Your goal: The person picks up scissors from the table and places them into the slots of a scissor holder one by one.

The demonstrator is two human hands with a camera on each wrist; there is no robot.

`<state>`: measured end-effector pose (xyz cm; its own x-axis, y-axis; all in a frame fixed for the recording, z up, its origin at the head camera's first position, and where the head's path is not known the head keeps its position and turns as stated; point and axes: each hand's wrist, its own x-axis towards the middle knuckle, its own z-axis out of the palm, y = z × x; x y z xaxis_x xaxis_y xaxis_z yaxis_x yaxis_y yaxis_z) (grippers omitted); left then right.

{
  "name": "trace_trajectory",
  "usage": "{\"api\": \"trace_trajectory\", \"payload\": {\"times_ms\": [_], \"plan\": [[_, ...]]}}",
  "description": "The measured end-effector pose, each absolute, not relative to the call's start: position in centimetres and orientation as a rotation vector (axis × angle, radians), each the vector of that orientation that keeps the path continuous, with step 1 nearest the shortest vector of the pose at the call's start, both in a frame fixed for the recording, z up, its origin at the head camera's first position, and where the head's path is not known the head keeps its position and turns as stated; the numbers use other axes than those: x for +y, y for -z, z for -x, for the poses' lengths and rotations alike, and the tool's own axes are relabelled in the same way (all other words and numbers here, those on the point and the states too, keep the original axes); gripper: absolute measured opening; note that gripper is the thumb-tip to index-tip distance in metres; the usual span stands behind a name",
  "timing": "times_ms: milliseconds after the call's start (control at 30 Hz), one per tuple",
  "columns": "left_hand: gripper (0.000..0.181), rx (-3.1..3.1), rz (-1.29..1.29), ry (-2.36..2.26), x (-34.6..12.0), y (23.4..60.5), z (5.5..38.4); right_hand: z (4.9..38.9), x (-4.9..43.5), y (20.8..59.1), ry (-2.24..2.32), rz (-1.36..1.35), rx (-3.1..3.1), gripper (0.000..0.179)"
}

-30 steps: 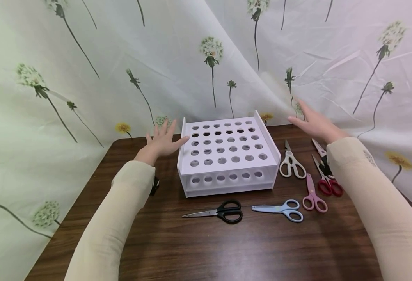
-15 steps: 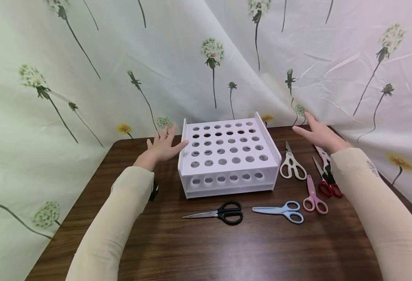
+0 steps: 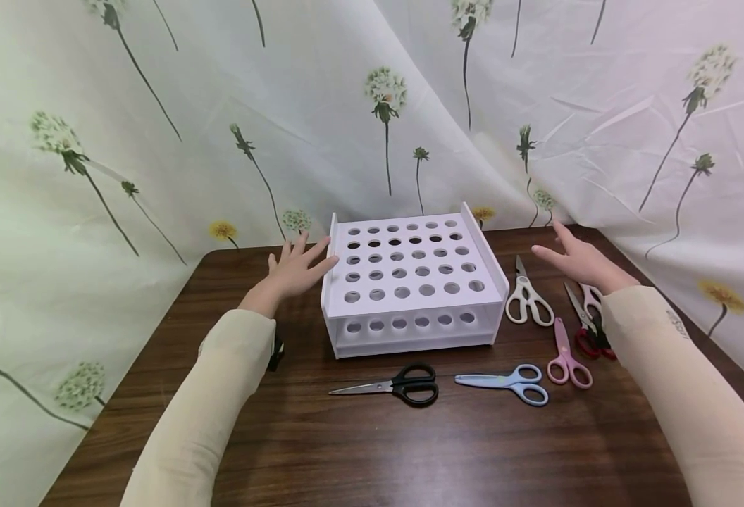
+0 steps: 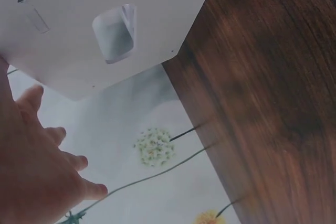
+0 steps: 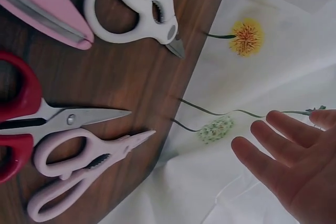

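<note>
A white rack [image 3: 389, 293] with rows of round holes stands toward the back of the table. Beside its left wall my left hand [image 3: 292, 273] hovers with spread fingers, thumb tip overlapping the rack's edge in the head view. In the left wrist view, its fingers lie near a white rack panel [image 4: 157, 24] with a cutout. My right hand [image 3: 584, 263] is raised at the back right, palm facing inward, holding nothing. Below and around it lie white kitchen scissors [image 3: 523, 285], pale pink scissors [image 3: 590, 301] and red-handled scissors [image 5: 59, 116], these last partly behind the right sleeve.
In front of the rack are black-handled scissors [image 3: 400, 384] and light blue scissors [image 3: 495, 380]. Pink scissors [image 3: 562, 345] lie to the right of the rack. A flower-printed cloth [image 3: 321, 105] hangs behind and beside the brown wooden table [image 3: 372, 451].
My right hand has come down and slightly to the right, toward the scissors. My left hand has also lowered a little beside the rack. The rack and scissors stay in place.
</note>
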<state>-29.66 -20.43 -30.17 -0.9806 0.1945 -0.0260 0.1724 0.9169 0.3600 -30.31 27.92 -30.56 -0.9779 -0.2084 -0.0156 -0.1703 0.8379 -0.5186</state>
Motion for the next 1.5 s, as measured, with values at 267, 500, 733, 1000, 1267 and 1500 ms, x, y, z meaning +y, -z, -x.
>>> {"api": "trace_trajectory", "payload": {"times_ms": [267, 500, 733, 1000, 1267, 1500], "plan": [[0.065, 3.027, -0.346, -0.633, -20.5, 30.7, 29.7, 30.2, 28.1, 31.8, 0.844, 0.305, 2.932, 0.094], [0.063, 3.011, -0.354, -0.674, -20.5, 31.1, 29.8, 29.7, 28.3, 33.1, 0.880, 0.327, 2.911, 0.099], [0.064, 2.987, -0.370, -0.700, -20.5, 31.1, 29.7, 29.9, 28.5, 34.4, 0.899, 0.327, 2.890, 0.100], [0.064, 2.962, -0.380, -0.743, -20.5, 31.0, 29.8, 30.4, 28.7, 36.0, 0.910, 0.361, 2.884, 0.104], [0.063, 2.951, -0.380, -0.760, -20.5, 31.0, 29.8, 29.8, 28.4, 36.7, 0.809, 0.358, 2.907, 0.100], [0.064, 2.953, -0.399, -0.762, -20.4, 31.0, 29.9, 29.6, 28.4, 37.3, 0.843, 0.372, 2.853, 0.103]]}}
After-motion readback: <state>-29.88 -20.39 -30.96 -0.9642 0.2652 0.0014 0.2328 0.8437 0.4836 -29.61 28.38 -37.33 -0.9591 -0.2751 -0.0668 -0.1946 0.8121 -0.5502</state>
